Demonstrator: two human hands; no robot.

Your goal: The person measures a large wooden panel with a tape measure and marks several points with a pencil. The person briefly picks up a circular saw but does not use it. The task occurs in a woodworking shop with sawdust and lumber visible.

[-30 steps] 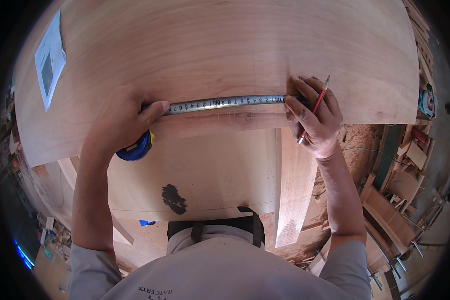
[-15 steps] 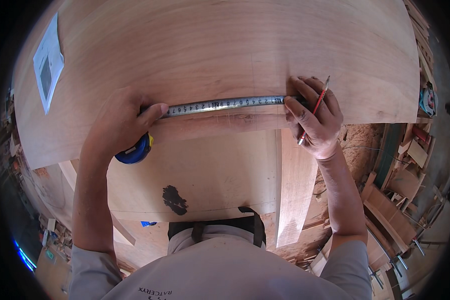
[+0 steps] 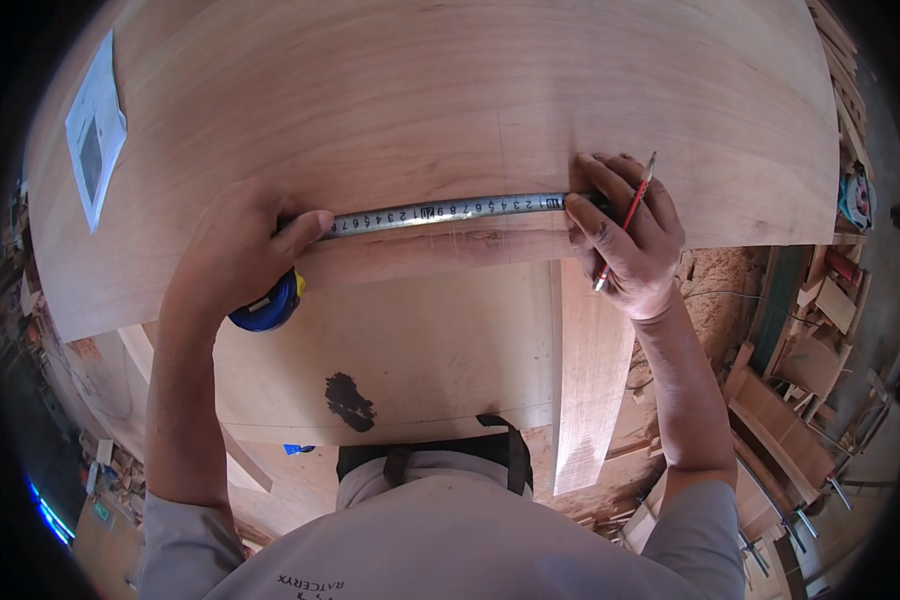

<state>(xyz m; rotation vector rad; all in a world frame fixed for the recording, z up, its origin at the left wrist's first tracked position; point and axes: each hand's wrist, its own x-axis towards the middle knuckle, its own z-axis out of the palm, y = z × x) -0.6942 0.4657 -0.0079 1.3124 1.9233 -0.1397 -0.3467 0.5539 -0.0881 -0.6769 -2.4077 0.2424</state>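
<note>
A steel tape measure blade (image 3: pixel 450 211) stretches left to right across a large wooden panel (image 3: pixel 390 110), close to its near edge. My left hand (image 3: pixel 255 240) grips the tape at its left end, thumb on the blade; the blue tape case (image 3: pixel 267 303) hangs below that hand. My right hand (image 3: pixel 630 225) pinches the blade near its other end against the panel. A red pencil (image 3: pixel 634 212) is also tucked between the right hand's fingers, its point turned up and away. Faint pencil lines mark the wood above the blade.
A printed paper sheet (image 3: pixel 96 135) lies at the panel's far left. Below the panel are a pale board (image 3: pixel 450 350) with a dark stain and a narrow plank (image 3: pixel 592 380). Clamped wooden pieces (image 3: pixel 782 440) and scraps stand at the right; sawdust (image 3: pixel 715 280) lies nearby.
Both hands keep their hold on the tape measure. The blade and right hand have shifted very slightly left; otherwise the scene looks the same.
</note>
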